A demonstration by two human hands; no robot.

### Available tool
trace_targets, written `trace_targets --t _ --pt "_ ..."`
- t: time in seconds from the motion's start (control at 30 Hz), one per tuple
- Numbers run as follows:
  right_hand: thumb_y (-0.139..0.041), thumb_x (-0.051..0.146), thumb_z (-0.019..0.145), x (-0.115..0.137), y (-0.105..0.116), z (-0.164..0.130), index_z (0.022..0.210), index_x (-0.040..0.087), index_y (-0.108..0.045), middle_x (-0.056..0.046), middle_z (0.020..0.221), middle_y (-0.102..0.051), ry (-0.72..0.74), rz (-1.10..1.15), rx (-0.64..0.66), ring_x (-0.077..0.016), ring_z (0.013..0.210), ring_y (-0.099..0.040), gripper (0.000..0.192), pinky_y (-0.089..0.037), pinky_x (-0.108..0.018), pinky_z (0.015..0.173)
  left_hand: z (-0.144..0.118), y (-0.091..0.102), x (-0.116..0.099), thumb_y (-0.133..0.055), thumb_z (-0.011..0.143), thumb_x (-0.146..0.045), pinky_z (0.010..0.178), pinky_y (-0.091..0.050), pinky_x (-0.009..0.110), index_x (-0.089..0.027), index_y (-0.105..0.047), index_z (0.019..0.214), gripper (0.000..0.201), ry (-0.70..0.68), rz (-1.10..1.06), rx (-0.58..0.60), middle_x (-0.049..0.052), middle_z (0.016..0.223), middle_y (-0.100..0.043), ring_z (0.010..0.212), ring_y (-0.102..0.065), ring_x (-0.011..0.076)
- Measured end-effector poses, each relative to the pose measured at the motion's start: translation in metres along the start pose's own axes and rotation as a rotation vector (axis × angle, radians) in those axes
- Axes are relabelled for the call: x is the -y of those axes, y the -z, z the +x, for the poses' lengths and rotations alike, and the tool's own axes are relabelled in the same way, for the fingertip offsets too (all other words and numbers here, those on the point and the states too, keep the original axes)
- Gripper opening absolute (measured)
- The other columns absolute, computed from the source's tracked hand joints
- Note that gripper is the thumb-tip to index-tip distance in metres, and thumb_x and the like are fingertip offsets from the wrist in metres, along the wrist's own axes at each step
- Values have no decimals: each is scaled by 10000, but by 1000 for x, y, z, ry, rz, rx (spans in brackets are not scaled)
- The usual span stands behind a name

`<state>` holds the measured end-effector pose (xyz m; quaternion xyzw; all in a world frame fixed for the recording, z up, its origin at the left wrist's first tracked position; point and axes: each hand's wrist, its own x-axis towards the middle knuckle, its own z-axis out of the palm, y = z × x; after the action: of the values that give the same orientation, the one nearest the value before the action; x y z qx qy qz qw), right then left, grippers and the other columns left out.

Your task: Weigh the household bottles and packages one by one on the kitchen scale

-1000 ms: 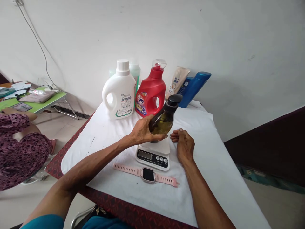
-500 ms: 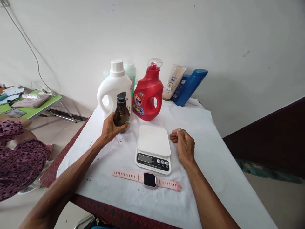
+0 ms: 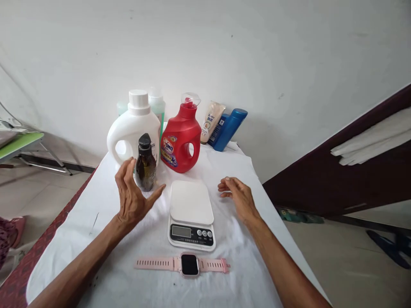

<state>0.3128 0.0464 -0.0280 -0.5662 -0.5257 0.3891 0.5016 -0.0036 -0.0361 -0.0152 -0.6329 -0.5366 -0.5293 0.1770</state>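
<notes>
The dark pump bottle [image 3: 146,169] stands upright on the cloth-covered surface [image 3: 236,244], its long axis vertical, directly beyond the palm of the left hand [image 3: 132,203] and far nearer to it than to the right. That left hand is spread wide: its fingers rise along the bottle's left side, while the thumb points off to the right, in front of the bottle's base and clear of it. Whether a fingertip touches the bottle I cannot tell, but the hand is not closed around it. Seen from the person's side, the bottle is in front of the white jug [image 3: 141,124], overlapping it in view, and to the left of the red detergent bottle [image 3: 184,141]. The white kitchen scale [image 3: 192,201] lies between the two hands, to the right of the bottle and a little closer to the person, with its plate bare. The right hand [image 3: 240,196] rests just beside the scale's far right side, fingers loosely bent, thumb uppermost, with nothing visible in its grasp. A pink-strapped watch [image 3: 189,265] lies crosswise just in front of the scale.
</notes>
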Motion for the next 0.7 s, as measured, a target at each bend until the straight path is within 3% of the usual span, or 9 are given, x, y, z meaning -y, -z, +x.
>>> trace_targets --t 0.07,0.13,0.2,0.3,0.47,0.7 --pt "-754 738 757 11 8 27 824 222 -695 -65 841 -736 34 -29 -29 -227 815 -706 524 -595 -333 650 -5 1 -13 -766 949 -319 1125 -544 519 -253 -339 1621 799 -134 -139 86 181 1445 -579 1383 -570 338" --pt "-785 693 730 20 11 62 867 230 -686 -53 883 -726 64 -66 -73 -234 874 -703 493 -608 -351 704 -16 -4 -22 -637 1025 -261 1068 -580 452 -254 -438 1545 557 -93 -310 292 138 1334 -653 1273 -645 274" --pt "-817 635 703 26 10 100 942 236 -670 -54 973 -718 77 -106 -135 -254 963 -701 488 -616 -396 793 -29 -12 -24 -525 1083 -316 1095 -563 486 -212 -475 1496 429 124 -419 497 153 1341 -653 1272 -651 275" --pt "-859 561 653 27 3 156 1091 238 -598 -85 1156 -684 55 -145 -272 -306 1130 -678 603 -578 -500 972 -43 -22 -20 -434 1105 -464 1182 -486 571 -177 -420 1558 537 416 -542 650 207 1502 -559 1392 -583 328" --pt "-906 426 638 29 -12 230 1219 245 -494 -135 1407 -593 35 -161 -419 -330 1338 -570 735 -456 -523 1141 -43 -26 -14 -405 1098 -532 1284 -368 589 -230 -334 1655 638 515 -705 810 180 1643 -456 1520 -463 341" --pt "-888 198 654 31 -28 286 1119 204 -487 -114 1232 -675 95 -120 -426 -209 1060 -637 614 -519 -398 922 -38 -25 -11 -440 1071 -552 1285 -406 595 -390 -313 1684 647 556 -690 862 72 1702 -424 1550 -442 344"
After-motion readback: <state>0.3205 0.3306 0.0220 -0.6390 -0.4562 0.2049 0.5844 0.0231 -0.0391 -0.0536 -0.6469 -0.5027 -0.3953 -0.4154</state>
